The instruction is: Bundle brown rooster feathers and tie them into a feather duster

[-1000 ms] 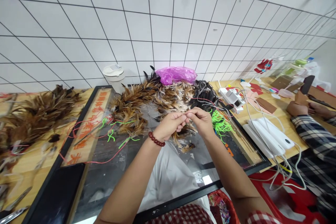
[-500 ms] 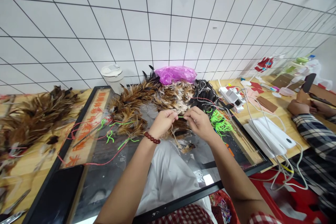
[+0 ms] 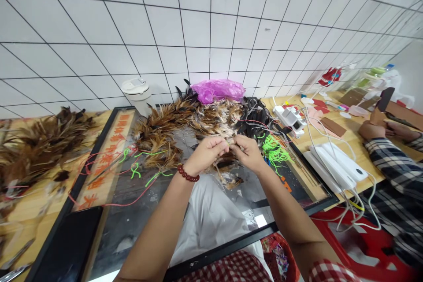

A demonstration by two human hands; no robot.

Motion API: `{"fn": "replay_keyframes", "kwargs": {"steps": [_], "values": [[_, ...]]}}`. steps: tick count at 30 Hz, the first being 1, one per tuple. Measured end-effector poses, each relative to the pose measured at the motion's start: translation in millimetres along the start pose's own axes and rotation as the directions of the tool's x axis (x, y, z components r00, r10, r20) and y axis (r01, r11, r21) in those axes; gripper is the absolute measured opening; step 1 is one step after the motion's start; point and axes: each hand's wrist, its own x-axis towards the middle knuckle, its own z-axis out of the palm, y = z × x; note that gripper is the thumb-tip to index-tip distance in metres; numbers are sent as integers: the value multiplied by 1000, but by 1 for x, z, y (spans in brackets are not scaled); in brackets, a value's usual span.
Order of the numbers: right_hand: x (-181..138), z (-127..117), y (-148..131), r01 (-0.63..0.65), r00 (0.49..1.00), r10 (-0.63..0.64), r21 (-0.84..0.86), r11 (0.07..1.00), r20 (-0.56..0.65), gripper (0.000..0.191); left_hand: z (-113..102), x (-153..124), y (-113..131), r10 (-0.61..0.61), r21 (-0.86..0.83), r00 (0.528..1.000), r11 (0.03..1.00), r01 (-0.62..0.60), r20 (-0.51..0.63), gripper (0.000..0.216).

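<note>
My left hand [image 3: 211, 153], with a beaded bracelet on its wrist, pinches a short piece of green string [image 3: 228, 144], most of which my fingers hide. Fingertip to fingertip with it, my right hand [image 3: 247, 153] is closed on the other end. Brown feathers [image 3: 220, 116] lie heaped just beyond both hands, and a pale strand hangs below them over the glass. To the right of my right hand is a tangled bunch of bright green string [image 3: 276, 152]. Loose cut green pieces [image 3: 135, 170] and pink thread [image 3: 127, 203] lie to the left.
A glass-topped frame [image 3: 142, 216] carries a white lidded cup [image 3: 136, 92] and a pink plastic bag [image 3: 218, 90]. A dark phone [image 3: 68, 242] lies front left. At right are a power strip [image 3: 291, 120], a white cabled device [image 3: 337, 167] and another person's hands [image 3: 372, 130].
My hands have come closer together, so the green string that showed between them is now nearly hidden. The whole view has shifted slightly.
</note>
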Motion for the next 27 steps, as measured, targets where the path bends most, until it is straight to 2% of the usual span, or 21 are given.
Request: {"fn": "replay_keyframes", "kwargs": {"steps": [2,4,6,8,10,12,15,16,18,20,21,23,25,27], "values": [[-1,2,-4,39,999,-38,-43,998,31,16,-1,1,0,31,202,987,979,2,-157,26],[-2,4,-9,74,996,-72,-53,996,45,13,2,0,-1,103,478,971,878,13,-216,24],[-3,5,-13,70,998,-70,-38,997,2,12,8,-2,0,148,700,973,714,20,-178,22],[-4,5,-15,47,996,-48,-14,999,-72,11,16,-4,0,157,818,980,575,11,-123,21],[-5,4,-15,46,992,-43,21,999,-121,11,22,-5,1,161,851,984,525,-14,-83,20],[-5,2,-12,45,985,-29,89,995,-168,10,25,-5,0,176,813,980,582,-29,-91,20],[-4,0,-7,-31,962,94,240,970,-255,11,23,-1,-2,220,597,962,798,-81,-163,25],[-3,0,-5,-60,959,134,281,958,-251,17,21,0,-3,239,494,950,862,-114,-199,27],[-1,2,-3,-94,973,155,320,943,-170,31,17,4,-5,265,301,932,935,-186,-249,28],[0,6,-2,-94,987,129,309,946,-96,31,15,6,-6,252,152,923,964,-216,-289,27],[0,9,-1,-99,986,133,297,950,-97,26,14,7,-6,232,94,922,973,-213,-311,26],[-1,13,-1,-133,972,181,279,951,-152,18,14,7,-6,180,5,914,981,-192,-363,23],[-2,16,0,-167,951,227,270,948,-209,16,15,6,-6,150,-42,903,982,-182,-402,20],[-3,15,1,-169,950,227,258,951,-216,17,18,6,-6,143,-76,901,979,-189,-411,18]]}}
